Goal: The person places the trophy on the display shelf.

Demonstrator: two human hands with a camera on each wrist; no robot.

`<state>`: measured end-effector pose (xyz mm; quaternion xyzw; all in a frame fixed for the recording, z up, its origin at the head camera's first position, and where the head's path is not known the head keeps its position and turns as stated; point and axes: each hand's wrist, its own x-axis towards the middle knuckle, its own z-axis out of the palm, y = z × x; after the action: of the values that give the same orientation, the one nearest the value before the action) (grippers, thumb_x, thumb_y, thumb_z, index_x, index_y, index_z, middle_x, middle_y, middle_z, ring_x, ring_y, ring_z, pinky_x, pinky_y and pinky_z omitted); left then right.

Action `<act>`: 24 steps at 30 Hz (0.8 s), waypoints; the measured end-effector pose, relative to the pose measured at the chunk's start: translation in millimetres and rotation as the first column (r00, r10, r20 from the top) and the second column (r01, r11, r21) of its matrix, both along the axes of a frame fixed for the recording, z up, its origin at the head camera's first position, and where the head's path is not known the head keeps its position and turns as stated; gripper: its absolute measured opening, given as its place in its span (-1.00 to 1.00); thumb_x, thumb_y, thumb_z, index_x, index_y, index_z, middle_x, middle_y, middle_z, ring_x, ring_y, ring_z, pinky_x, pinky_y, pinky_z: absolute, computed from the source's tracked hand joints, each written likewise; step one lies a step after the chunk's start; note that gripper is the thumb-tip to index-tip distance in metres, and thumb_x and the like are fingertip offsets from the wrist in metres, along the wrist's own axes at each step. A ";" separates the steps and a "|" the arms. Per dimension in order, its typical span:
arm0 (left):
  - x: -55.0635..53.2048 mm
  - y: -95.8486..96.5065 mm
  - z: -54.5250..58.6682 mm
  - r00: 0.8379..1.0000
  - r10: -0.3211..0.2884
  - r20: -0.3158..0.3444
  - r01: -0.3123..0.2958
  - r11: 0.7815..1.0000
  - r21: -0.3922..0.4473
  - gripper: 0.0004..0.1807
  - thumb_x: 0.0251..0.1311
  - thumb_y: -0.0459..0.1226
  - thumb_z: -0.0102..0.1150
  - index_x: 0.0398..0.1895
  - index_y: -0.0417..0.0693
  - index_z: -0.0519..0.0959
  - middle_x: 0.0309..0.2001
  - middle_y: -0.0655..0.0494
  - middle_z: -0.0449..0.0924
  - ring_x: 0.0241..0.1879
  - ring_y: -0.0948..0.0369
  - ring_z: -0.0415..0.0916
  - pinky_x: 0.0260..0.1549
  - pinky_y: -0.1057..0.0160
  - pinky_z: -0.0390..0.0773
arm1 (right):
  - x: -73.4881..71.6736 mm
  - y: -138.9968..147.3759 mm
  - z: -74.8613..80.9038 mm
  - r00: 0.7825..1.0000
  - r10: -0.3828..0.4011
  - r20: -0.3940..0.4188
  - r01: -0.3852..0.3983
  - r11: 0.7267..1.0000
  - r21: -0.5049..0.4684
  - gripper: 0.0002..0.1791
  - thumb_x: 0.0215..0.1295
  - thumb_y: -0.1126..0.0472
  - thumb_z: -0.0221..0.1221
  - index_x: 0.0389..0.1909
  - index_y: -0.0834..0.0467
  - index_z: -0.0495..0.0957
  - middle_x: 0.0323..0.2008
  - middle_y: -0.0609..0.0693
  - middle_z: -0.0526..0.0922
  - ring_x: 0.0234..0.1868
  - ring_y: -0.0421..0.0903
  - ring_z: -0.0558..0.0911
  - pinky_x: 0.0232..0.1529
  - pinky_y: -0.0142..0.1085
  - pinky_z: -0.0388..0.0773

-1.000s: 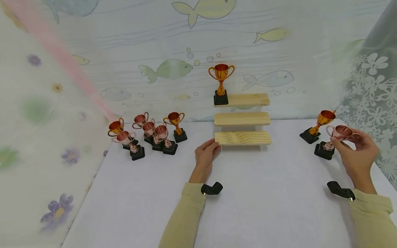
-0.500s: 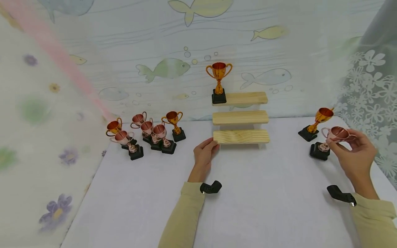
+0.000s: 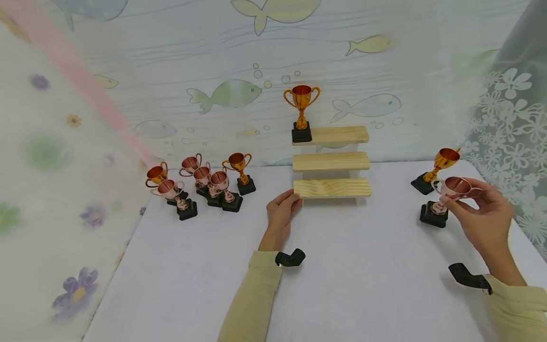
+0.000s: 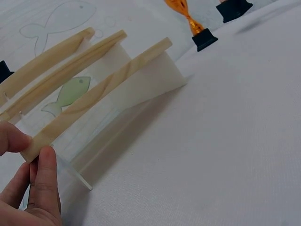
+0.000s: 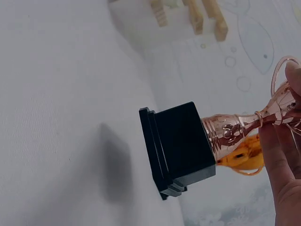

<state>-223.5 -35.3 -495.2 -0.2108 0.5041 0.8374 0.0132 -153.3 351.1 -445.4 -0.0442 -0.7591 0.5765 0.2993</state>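
My right hand point(image 3: 487, 213) pinches a rose-gold trophy cup point(image 3: 456, 187) by its bowl, at the right of the table. In the right wrist view the trophy's black base point(image 5: 181, 146) hangs above the cloth, its shadow apart from it. My left hand point(image 3: 282, 216) pinches the left end of the lowest step of a three-step wooden stand point(image 3: 333, 188); in the left wrist view the thumb lies over the board point(image 4: 94, 96) and the fingers under it. A gold trophy point(image 3: 301, 109) stands upright on the left end of the top step.
Another gold trophy point(image 3: 440, 168) stands just behind the held one. At the left, several rose-gold trophies point(image 3: 220, 183) cluster with a gold trophy point(image 3: 239, 171) beside them and one more gold trophy point(image 3: 157, 175) at the far left. A fish-patterned curtain point(image 3: 171, 57) hangs behind the table.
My right hand has moved left and slightly toward me with the rose-gold trophy, away from the right edge. My left hand keeps its grip on the lowest step. The head view shifted slightly.
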 end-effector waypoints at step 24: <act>0.4 0.1 -0.3 1.000 -0.008 -0.025 0.008 1.000 0.010 -0.67 0.22 -0.53 0.26 0.07 -0.41 0.63 -0.02 -0.20 0.65 -0.21 0.20 0.68 -0.05 0.29 0.73 | -11.3 -68.9 19.9 0.953 0.298 -0.062 -0.286 0.946 0.152 -0.29 -0.06 0.78 0.32 0.21 0.45 0.50 0.00 -0.22 0.66 -0.08 -0.28 0.64 -0.07 -0.57 0.62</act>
<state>-223.1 -35.1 -495.5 -0.1982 0.5007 0.8425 0.0114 -164.5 282.2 -425.6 0.1143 -0.7829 0.5605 0.2448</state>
